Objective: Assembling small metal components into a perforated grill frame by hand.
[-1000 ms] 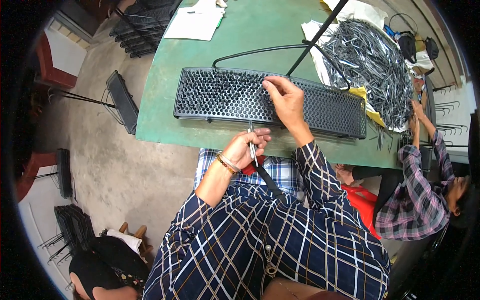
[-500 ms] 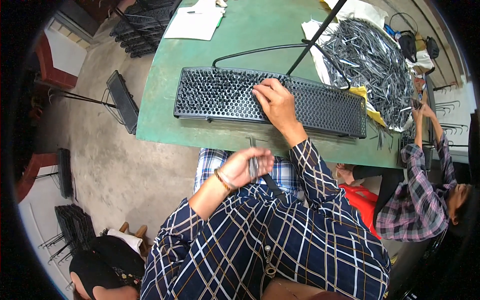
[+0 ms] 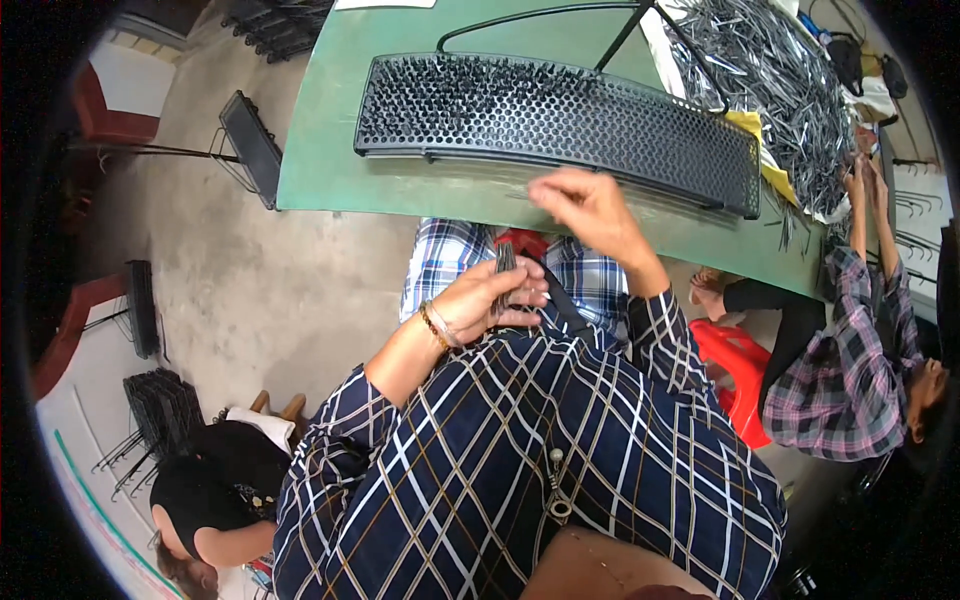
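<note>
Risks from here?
The strips in the left hand might slip, as they sit above the lap, not over the table.

A bump from the right hand might shift the panel, which is near the table's front edge.

Stray strips beside the pile could get knocked off.

Right hand (image 3: 590, 208) is drawn back off the black perforated tray (image 3: 640, 135); now held by the near edge of the table (image 3: 330, 170), thumb and fingers bunched. Tray's middle, covered earlier, is laid bare. Fingers of left hand (image 3: 475, 300), blurred half a second ago, are now seen parted. View is shifted: tray and table placed higher, paper (image 3: 385, 3) cropped to a sliver, more of black-clad person (image 3: 215, 475) shown at lower left.
</note>
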`<state>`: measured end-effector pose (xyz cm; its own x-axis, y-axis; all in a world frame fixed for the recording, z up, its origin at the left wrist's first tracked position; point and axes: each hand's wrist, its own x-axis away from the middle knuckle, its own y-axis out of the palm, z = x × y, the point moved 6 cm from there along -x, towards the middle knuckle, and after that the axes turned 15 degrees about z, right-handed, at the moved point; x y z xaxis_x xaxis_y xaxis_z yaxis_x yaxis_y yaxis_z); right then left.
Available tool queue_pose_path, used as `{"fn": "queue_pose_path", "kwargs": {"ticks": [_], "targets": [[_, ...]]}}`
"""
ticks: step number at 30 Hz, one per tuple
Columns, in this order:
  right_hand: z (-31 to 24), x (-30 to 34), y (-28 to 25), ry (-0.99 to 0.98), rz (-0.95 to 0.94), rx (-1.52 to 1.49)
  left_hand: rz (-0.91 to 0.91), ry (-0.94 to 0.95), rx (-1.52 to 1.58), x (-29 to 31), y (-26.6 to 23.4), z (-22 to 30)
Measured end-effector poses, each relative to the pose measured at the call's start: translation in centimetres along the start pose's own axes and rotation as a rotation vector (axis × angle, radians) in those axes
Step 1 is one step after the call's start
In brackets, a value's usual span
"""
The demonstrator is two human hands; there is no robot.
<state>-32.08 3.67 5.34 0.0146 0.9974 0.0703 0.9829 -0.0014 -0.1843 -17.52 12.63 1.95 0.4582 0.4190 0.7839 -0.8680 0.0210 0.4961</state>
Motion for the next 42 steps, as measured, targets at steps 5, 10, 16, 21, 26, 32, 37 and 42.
{"fn": "queue_pose_path", "kwargs": {"ticks": [5,10,16,21,26,32,37,42], "targets": [[1.4,3.2,2.0,0.244,-0.186,-0.201,-0.081,0.118,-0.043,-0.3,1.3,1.7],[1.0,3.7,1.5,0.138,-0.118,-0.369,-0.067,0.217,-0.113,0.1,2.6,2.0],[2.4,3.7,1.4,0.25,-0.082,-0.426,0.074,0.321,-0.168,0.0,2.5,1.7],[2.0,3.0,1.2,0.294,-0.041,-0.486,0.059,0.357,-0.143,0.0,2.1,2.3],[-1.9,-1.4,-1.1,-0.104,0.284,-0.225,0.111,0.346,-0.012,-0.2,0.3,3.5],[-4.4,-7.1,-0.8,-0.372,0.452,0.018,0.128,0.302,0.027,-1.6,0.0,5.4],[-3.8,-8.6,0.1,-0.488,0.459,0.115,0.082,0.279,0.136,-2.2,0.3,6.5],[-3.8,-9.1,-0.1,-0.535,0.485,0.196,-0.045,0.192,0.244,-2.9,0.8,5.8]]}}
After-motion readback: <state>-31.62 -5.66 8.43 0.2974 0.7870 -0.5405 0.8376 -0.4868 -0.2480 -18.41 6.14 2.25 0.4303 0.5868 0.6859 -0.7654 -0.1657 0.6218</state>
